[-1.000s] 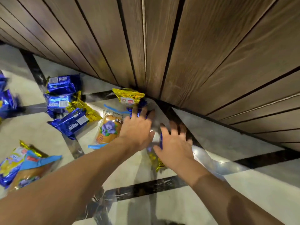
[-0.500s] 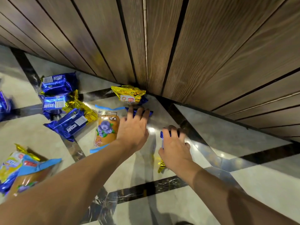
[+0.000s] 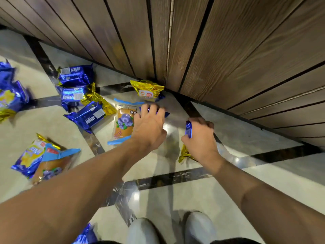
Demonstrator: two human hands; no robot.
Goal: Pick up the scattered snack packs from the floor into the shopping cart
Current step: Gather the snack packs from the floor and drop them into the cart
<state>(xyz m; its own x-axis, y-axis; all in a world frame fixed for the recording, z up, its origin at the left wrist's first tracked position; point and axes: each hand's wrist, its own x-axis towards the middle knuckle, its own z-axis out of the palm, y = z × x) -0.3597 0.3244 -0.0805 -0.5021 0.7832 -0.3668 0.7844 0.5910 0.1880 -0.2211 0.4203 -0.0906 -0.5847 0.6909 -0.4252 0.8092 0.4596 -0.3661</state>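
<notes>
At the far left edge of the marble floor (image 3: 175, 205), a heap of blue packs (image 3: 10, 95) is seen, partly cut off by the frame. Nearer, at the left, a blue-and-yellow pack (image 3: 29, 158) is overlapped by an orange pack with a blue top (image 3: 52, 166). Farther in, three blue wafer packs (image 3: 77, 93) are clustered with gold foil wrappers between them, close to the wooden wall panels (image 3: 228, 50). An orange blueberry pack (image 3: 123, 125) is laid flat just left of the left hand (image 3: 149, 127), and a gold pack (image 3: 146, 90) is set against the base of the wall beyond it. The left hand is lowered with fingers curled down onto a small blue pack (image 3: 166, 113), of which only edges are visible; whether it is actually gripped cannot be told. To the right, a blue-and-gold pack (image 3: 188, 136) is clutched in the right hand (image 3: 200, 138), the fingers wrapped around it. Two grey shoes (image 3: 198, 226) are visible at the near edge. The shopping cart is outside the view.
</notes>
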